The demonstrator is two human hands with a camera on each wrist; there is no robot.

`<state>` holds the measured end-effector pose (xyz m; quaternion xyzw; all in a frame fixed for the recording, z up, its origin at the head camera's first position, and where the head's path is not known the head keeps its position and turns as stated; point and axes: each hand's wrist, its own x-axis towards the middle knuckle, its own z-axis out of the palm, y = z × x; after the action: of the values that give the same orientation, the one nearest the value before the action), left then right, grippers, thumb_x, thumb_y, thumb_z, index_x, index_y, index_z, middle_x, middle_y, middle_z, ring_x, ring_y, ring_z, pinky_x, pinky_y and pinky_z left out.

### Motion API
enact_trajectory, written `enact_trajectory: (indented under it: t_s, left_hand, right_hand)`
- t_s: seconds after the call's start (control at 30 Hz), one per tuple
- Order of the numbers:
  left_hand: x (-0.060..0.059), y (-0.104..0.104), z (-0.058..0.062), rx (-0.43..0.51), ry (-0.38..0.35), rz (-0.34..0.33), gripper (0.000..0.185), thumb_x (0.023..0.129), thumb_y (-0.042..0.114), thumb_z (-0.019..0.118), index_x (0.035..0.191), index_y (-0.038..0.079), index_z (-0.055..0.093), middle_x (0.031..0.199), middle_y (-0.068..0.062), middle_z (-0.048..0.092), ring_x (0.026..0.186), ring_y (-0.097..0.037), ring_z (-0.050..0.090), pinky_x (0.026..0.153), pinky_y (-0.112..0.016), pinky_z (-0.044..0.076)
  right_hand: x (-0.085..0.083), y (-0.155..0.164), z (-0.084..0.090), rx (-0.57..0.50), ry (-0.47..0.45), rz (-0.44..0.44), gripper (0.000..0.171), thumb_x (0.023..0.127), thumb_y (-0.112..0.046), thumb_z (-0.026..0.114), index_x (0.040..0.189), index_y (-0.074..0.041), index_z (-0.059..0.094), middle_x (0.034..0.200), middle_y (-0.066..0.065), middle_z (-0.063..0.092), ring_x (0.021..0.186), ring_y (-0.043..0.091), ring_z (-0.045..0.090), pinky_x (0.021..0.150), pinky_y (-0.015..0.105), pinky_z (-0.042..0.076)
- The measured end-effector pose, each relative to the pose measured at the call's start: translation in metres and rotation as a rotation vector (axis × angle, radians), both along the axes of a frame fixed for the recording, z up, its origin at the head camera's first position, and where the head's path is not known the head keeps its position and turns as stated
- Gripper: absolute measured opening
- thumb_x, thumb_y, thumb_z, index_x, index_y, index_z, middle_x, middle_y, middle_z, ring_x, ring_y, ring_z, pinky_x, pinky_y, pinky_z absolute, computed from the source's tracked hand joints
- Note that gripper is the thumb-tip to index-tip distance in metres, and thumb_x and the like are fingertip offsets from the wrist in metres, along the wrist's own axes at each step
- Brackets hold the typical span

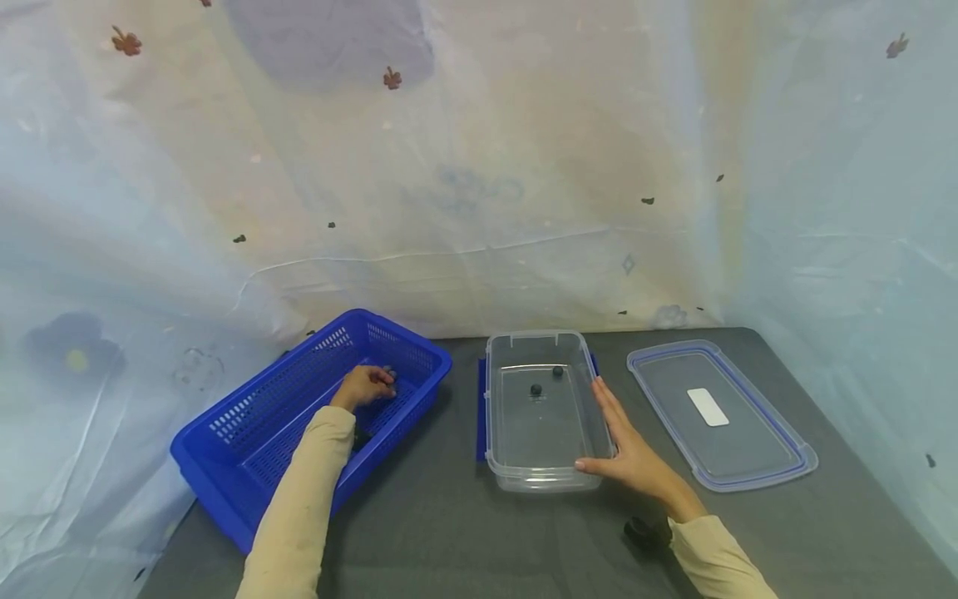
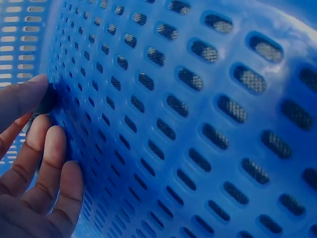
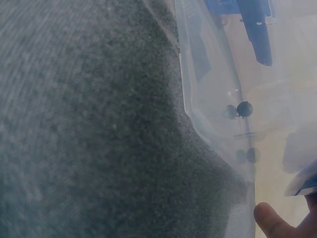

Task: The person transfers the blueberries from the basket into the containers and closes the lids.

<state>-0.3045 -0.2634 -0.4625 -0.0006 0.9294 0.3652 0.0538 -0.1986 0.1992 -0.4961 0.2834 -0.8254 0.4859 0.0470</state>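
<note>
My left hand (image 1: 364,386) reaches into the blue perforated basket (image 1: 196,445) at the left. In the left wrist view, its thumb and fingers pinch a small dark ball (image 2: 48,100) beside the basket's wall. A clear plastic container (image 1: 550,433) stands lidless in the middle of the table, and two small dark balls lie in it, one farther back (image 1: 557,371) and one nearer (image 1: 535,389). My right hand (image 1: 636,457) rests against the container's right side, fingers extended along it and thumb at the near right corner. Most of that hand is outside the right wrist view.
A clear lid (image 1: 748,445) with a blue seal and a white label lies flat on the grey table (image 1: 449,541), right of the container. Something flat and blue (image 1: 481,408) shows beside the container's left edge. A patterned curtain (image 1: 479,166) hangs behind and at both sides.
</note>
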Motion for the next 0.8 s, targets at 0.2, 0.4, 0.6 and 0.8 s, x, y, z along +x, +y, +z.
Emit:
enact_trajectory:
  t_s: [0.2,0.4,0.6,0.8]
  left_hand:
    - [0.0,-0.002,-0.001,-0.026,0.018,-0.014,0.019,0.079,0.001,0.077,0.092,-0.006,0.067,0.086,-0.012,0.066,0.083,-0.028,0.061,0.08,-0.045,0.048]
    - [-0.001,-0.009,0.001,-0.022,0.019,-0.005,0.019,0.079,0.002,0.077,0.094,-0.005,0.068,0.084,-0.011,0.068,0.08,-0.026,0.063,0.076,-0.042,0.05]
    - [0.002,-0.016,0.013,0.017,0.024,0.015,0.022,0.085,0.005,0.073,0.102,-0.007,0.066,0.092,-0.015,0.068,0.086,-0.03,0.064,0.079,-0.046,0.049]
    - [0.006,-0.02,0.029,0.055,0.038,0.037,0.027,0.088,0.008,0.071,0.109,-0.008,0.064,0.099,-0.019,0.066,0.095,-0.034,0.061,0.083,-0.047,0.048]
  right_hand:
    - [0.0,0.0,0.0,-0.001,0.0,-0.002,0.116,0.071,-0.023,0.085,0.155,-0.002,0.007,0.16,0.015,0.0,0.143,0.043,0.003,0.1,0.073,0.014]
    - [0.002,0.0,0.001,-0.005,-0.007,0.003,0.116,0.072,-0.023,0.085,0.154,-0.002,0.007,0.16,0.017,-0.001,0.142,0.044,0.003,0.1,0.073,0.014]
    - [0.001,0.0,0.002,-0.006,0.003,0.003,0.116,0.072,-0.023,0.085,0.155,-0.004,0.007,0.16,0.018,-0.001,0.142,0.044,0.002,0.101,0.072,0.014]
    - [0.002,0.0,0.002,-0.009,0.002,0.005,0.116,0.072,-0.023,0.084,0.156,-0.007,0.006,0.16,0.019,-0.001,0.143,0.043,0.002,0.101,0.073,0.013]
